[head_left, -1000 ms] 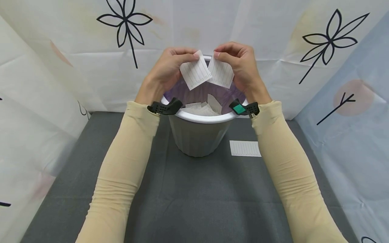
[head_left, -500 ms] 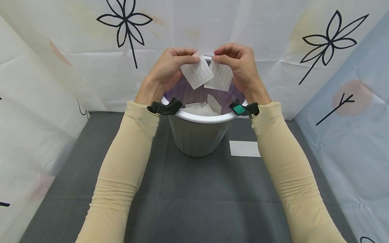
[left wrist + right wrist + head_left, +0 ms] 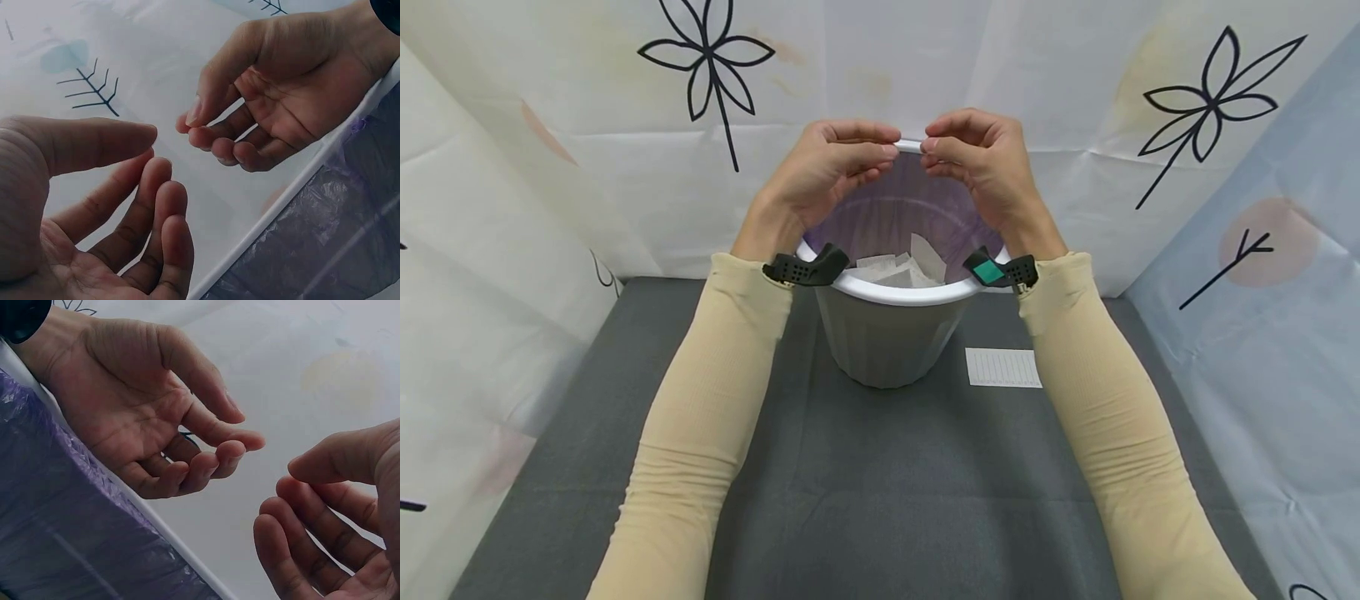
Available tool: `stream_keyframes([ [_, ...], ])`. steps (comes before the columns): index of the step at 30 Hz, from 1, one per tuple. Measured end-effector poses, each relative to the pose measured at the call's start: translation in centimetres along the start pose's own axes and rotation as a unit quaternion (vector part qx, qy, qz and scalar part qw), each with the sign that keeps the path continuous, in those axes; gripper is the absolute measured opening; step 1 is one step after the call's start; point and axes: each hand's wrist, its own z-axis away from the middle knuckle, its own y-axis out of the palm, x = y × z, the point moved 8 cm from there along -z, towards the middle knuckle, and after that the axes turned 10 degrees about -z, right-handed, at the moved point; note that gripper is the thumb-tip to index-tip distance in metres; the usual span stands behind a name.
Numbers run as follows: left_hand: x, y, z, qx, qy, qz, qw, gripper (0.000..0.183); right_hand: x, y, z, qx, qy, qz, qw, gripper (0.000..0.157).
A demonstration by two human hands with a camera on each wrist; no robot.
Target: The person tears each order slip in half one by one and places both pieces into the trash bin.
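My left hand (image 3: pixel 816 179) hovers over the far left part of a grey bin, its fingers loosely curled and holding nothing. Opposite it, a short gap away, my right hand (image 3: pixel 988 171) is likewise bare, thumb and fingers relaxed. Both wrist views show these bare fingertips facing each other above the rim. The bin (image 3: pixel 887 342) has a white rim and a purple plastic liner (image 3: pixel 69 500). Down inside it lie several torn pieces of white paper (image 3: pixel 928 258), partly hidden behind the near rim.
A white ruled paper slip (image 3: pixel 1003 367) lies on the dark grey tablecloth (image 3: pixel 880 483), right of the bin and partly behind my right sleeve. White fabric (image 3: pixel 880 58) with printed flowers hangs close behind the bin, with more at both sides.
Both hands have let go of the ruled paper pieces, which are gone from between the fingers. The hands have stayed in nearly the same place over the bin.
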Motion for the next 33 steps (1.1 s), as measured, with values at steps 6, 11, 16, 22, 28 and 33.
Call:
stream_keyframes([
  [6, -1.2, 0.8, 0.5, 0.004, 0.021, -0.027, 0.9994, 0.013, 0.6, 0.2, 0.6, -0.010, 0.014, -0.034, 0.999, 0.006],
  [11, -2.6, 1.9, 1.4, 0.007, 0.038, -0.070, 0.9968, 0.014, 1.6, 0.4, 1.4, -0.003, 0.007, -0.045, 0.999, 0.007],
  [16, -3.7, 2.9, 2.7, 0.017, 0.058, -0.114, 0.9916, 0.015, 2.7, 0.5, 2.4, 0.028, -0.023, -0.023, 0.999, 0.011],
  [22, -4.6, 3.8, 4.8, 0.040, 0.110, -0.131, 0.9844, 0.014, 3.9, 0.7, 4.3, 0.052, -0.048, -0.013, 0.997, 0.010],
  [28, -5.0, 4.7, 7.1, 0.059, 0.146, -0.172, 0.9724, 0.014, 5.0, 1.1, 6.6, 0.069, -0.064, 0.013, 0.995, 0.010],
  [33, -4.8, 5.9, 8.9, 0.073, 0.172, -0.202, 0.9614, 0.018, 5.6, 1.1, 8.5, 0.088, -0.083, 0.032, 0.992, 0.011],
])
